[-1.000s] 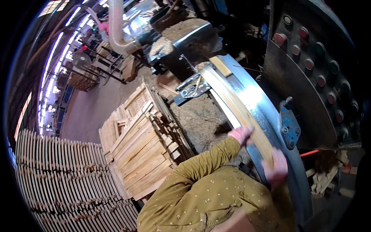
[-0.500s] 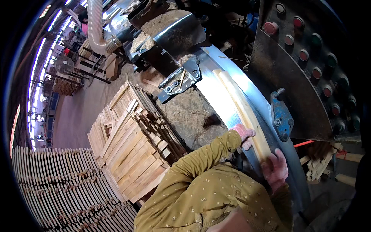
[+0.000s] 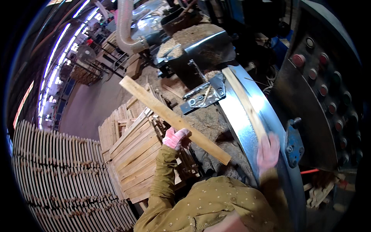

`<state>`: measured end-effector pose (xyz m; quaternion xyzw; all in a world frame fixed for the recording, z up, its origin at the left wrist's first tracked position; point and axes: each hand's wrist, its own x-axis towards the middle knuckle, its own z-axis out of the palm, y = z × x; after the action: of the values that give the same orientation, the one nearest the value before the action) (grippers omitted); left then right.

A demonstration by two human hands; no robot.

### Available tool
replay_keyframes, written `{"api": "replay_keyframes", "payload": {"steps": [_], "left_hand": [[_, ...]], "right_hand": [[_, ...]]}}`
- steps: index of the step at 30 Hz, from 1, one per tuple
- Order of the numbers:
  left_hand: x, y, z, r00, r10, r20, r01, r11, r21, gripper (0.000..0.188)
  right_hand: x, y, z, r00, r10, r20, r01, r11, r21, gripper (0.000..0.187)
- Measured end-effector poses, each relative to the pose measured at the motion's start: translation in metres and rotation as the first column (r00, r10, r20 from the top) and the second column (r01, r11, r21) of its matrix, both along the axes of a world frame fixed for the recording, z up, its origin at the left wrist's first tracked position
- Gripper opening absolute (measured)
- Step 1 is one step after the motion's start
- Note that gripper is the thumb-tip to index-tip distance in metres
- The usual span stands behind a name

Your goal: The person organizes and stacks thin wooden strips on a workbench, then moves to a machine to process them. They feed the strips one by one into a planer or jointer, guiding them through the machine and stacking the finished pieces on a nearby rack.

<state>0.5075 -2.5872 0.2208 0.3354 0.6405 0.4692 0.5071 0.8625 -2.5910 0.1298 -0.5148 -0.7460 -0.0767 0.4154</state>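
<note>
In a pink glove, my left hand (image 3: 176, 138) is closed round the middle of a wooden board (image 3: 154, 104). This board slants through the air between the timber stack and the machine. My right hand (image 3: 268, 152), also gloved and slightly blurred, lies over the near end of a second wooden strip (image 3: 244, 104). That strip rests lengthwise on the shiny metal machine bed (image 3: 237, 121), its far end beside a bolted metal bracket (image 3: 205, 94). The right fingers reach forward over the wood, and the glove hides the strip's near end.
A stack of wooden boards (image 3: 135, 162) stands at left, beside rows of stacked strips (image 3: 58, 174). A sawdust-covered machine hood (image 3: 201, 40) and a clear ribbed hose (image 3: 125, 31) are at the back. On the right are a button panel (image 3: 324, 92) and a blue bracket (image 3: 294, 145).
My left hand has swung left off the machine bed, carrying one board with it. The other strip stays on the bed under my right hand. The view has shifted somewhat.
</note>
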Motion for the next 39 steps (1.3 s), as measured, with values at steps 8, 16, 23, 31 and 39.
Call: {"api": "replay_keyframes", "payload": {"steps": [8, 16, 23, 31, 39], "left_hand": [[0.041, 0.056, 0.07, 0.967, 0.041, -0.253, 0.03, 0.962, 0.271, 0.021], [0.16, 0.046, -0.053, 0.764, -0.554, 0.33, 0.624, 0.765, -0.159, 0.038], [0.019, -0.051, -0.173, 0.896, 0.411, -0.168, -0.366, 0.898, 0.243, 0.032], [-0.18, -0.265, -0.167, 0.091, 0.447, -0.89, -0.872, -0.396, -0.288, 0.08], [-0.209, -0.393, -0.274, -0.048, 0.992, -0.121, -0.855, -0.103, -0.509, 0.057]], "right_hand": [[-0.077, 0.112, -0.01, 0.682, 0.116, -0.722, -0.412, 0.877, -0.248, 0.045], [0.055, -0.082, 0.019, 0.99, 0.11, 0.086, -0.062, 0.898, -0.435, 0.041], [0.064, -0.122, 0.017, 0.644, 0.117, 0.756, 0.047, 0.98, -0.192, 0.032], [-0.025, 0.101, -0.041, 0.973, 0.064, 0.221, -0.03, 0.987, -0.157, 0.034], [-0.089, 0.173, -0.05, 0.966, 0.19, 0.177, -0.156, 0.97, -0.186, 0.033]]}}
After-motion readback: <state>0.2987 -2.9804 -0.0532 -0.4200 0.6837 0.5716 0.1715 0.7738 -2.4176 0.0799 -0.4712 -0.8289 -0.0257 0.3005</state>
